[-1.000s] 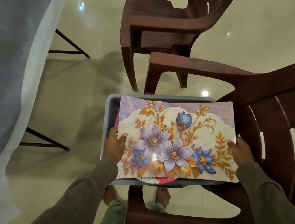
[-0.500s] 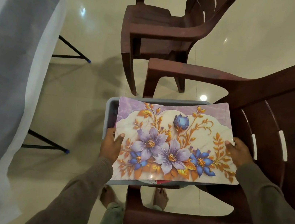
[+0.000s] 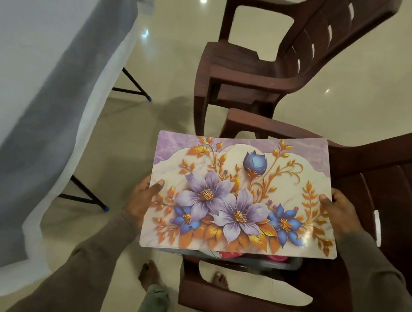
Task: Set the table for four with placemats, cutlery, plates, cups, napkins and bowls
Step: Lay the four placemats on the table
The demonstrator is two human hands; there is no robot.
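The placemat is up and away now: half a second ago it lay low over the grey bin on the near chair, covering it, and here it has risen clear and shifted towards the person, so only a sliver of the bin peeks out under its near edge, with something red and pink inside. The view has swung too, and more of the worktop with its pale cloth shows at the left than before, along with the whole of the far chair.

The left hand grips the placemat's left edge, thumb lying on top of the printed face, fingers tucked beneath and out of sight. The right hand holds the right edge the same way, thumb over the top near the orange leaves, the rest curled under. Both forearms, in brown sleeves, reach forward from the bottom of the view, elbows wide, the mat stretched nearly flat between them, its far right corner tipped a touch higher.

The placemat hangs in the air over the front of the near chair, to the right of the worktop and apart from it. Bare feet stand on the shiny tiled floor beneath.
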